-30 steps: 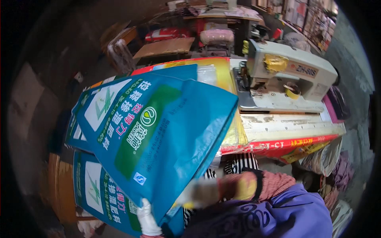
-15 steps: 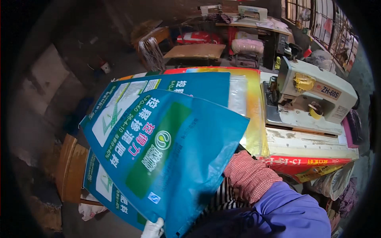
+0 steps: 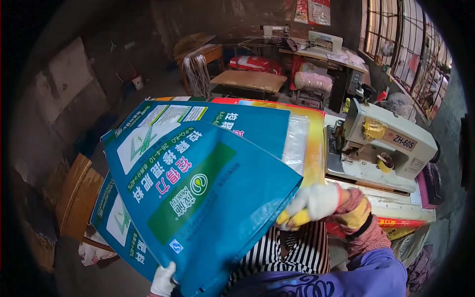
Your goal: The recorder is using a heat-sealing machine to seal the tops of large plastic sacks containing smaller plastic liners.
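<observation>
Head view of a sewing workshop. The left hand (image 3: 164, 280), in a white glove, is closed on the lower edge of a large blue woven sack (image 3: 198, 198) printed with green and white panels; the right hand (image 3: 316, 203), in a white and yellow glove with a knitted cuff, is closed on the sack's right corner. The sack is held up between the hands, tilted, above a pile of similar blue sacks (image 3: 217, 119) that lies flat on the counter (image 3: 396, 208). Under that pile shows a yellow and orange sack with a clear panel (image 3: 304, 143). To the right, on the same counter, stands a cream industrial sewing machine (image 3: 381, 143) with a yellow spool on its arm. Just left of the pile, a wooden chair (image 3: 76, 195) stands on the grey concrete floor (image 3: 99, 89), with a crumpled white bag (image 3: 94, 252) at its foot. Farther back stand a low wooden table (image 3: 250, 80), red and pink filled sacks (image 3: 257, 63), and a second sewing machine (image 3: 324, 43) on a rear bench. A tall barred window (image 3: 410, 44) runs along the right wall. The person's striped garment and purple sleeve (image 3: 346, 277) fill the lower edge.
</observation>
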`<act>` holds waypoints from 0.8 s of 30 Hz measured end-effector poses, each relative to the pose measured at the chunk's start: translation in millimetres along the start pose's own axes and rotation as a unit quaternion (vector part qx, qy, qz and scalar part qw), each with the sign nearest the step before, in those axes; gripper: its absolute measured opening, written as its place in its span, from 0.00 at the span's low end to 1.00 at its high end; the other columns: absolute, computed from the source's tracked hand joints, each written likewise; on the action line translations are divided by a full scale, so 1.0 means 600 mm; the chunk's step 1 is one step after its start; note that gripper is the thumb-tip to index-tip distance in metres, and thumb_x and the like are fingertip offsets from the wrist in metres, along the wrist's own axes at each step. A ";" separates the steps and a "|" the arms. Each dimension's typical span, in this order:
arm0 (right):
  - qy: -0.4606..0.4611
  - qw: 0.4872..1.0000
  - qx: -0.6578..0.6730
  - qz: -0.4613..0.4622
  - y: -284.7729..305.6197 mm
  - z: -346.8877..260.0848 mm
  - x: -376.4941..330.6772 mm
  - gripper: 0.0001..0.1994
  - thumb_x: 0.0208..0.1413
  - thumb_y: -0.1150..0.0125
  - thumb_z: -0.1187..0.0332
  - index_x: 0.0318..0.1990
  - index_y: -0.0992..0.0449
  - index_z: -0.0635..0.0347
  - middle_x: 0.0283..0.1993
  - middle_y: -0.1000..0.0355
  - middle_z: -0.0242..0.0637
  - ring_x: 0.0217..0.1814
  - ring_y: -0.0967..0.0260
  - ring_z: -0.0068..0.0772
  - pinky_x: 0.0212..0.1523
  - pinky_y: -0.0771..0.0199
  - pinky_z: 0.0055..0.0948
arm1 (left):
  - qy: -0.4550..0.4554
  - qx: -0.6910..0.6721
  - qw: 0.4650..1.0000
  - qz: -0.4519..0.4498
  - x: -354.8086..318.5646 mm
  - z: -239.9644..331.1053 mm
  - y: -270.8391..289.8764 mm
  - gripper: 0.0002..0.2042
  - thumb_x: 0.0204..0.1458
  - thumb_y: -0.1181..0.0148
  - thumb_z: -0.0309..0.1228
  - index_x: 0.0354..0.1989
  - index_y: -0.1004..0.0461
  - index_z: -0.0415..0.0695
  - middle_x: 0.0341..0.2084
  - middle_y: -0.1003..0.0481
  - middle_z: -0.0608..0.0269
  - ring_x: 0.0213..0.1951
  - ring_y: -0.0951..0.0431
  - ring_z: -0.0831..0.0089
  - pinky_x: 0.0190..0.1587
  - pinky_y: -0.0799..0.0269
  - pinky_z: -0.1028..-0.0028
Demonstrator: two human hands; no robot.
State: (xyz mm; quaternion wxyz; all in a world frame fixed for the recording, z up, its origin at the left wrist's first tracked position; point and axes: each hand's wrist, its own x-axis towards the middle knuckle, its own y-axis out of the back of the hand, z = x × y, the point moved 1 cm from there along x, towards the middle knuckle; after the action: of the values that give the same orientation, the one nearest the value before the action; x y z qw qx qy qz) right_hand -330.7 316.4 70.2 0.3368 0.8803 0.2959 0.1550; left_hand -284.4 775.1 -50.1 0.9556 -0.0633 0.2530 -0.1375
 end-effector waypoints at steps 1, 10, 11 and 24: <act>-0.086 0.958 0.272 0.027 0.017 -0.014 -0.006 0.13 0.55 0.47 0.65 0.46 0.26 0.59 0.36 0.25 0.38 0.36 0.27 0.29 0.38 0.28 0.25 | -0.058 0.134 0.989 -0.007 0.003 0.017 -0.003 0.17 0.54 0.47 0.34 0.47 0.34 0.34 0.37 0.26 0.57 0.40 0.26 0.65 0.44 0.31 0.69; -0.400 0.888 -0.217 0.061 -0.018 0.117 0.071 0.27 0.49 0.50 0.57 0.60 0.39 0.41 0.37 0.27 0.49 0.38 0.28 0.48 0.38 0.28 0.37 | -0.193 0.336 0.879 0.277 0.127 0.001 0.069 0.14 0.47 0.45 0.35 0.33 0.30 0.35 0.27 0.27 0.42 0.33 0.28 0.47 0.36 0.34 0.60; -0.401 0.892 -0.201 0.063 -0.036 0.125 0.072 0.27 0.49 0.49 0.57 0.60 0.39 0.41 0.37 0.27 0.50 0.37 0.27 0.47 0.37 0.29 0.37 | -0.222 0.398 0.842 0.289 0.128 0.034 0.078 0.15 0.49 0.46 0.37 0.33 0.30 0.34 0.28 0.28 0.40 0.34 0.28 0.45 0.37 0.34 0.59; -0.195 0.917 -0.281 0.207 -0.173 0.124 0.202 0.18 0.53 0.51 0.65 0.53 0.33 0.50 0.40 0.27 0.39 0.35 0.27 0.41 0.32 0.28 0.41 | -0.191 0.212 0.881 0.377 -0.032 -0.035 0.149 0.11 0.52 0.48 0.30 0.39 0.29 0.35 0.29 0.26 0.57 0.30 0.28 0.74 0.38 0.32 0.72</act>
State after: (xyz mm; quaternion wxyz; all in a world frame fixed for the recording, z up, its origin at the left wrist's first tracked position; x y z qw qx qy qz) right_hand -244.6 417.0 -45.7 0.5815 0.8039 -0.0196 0.1235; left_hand -290.3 865.0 -76.3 0.9554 0.2162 0.0346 0.1980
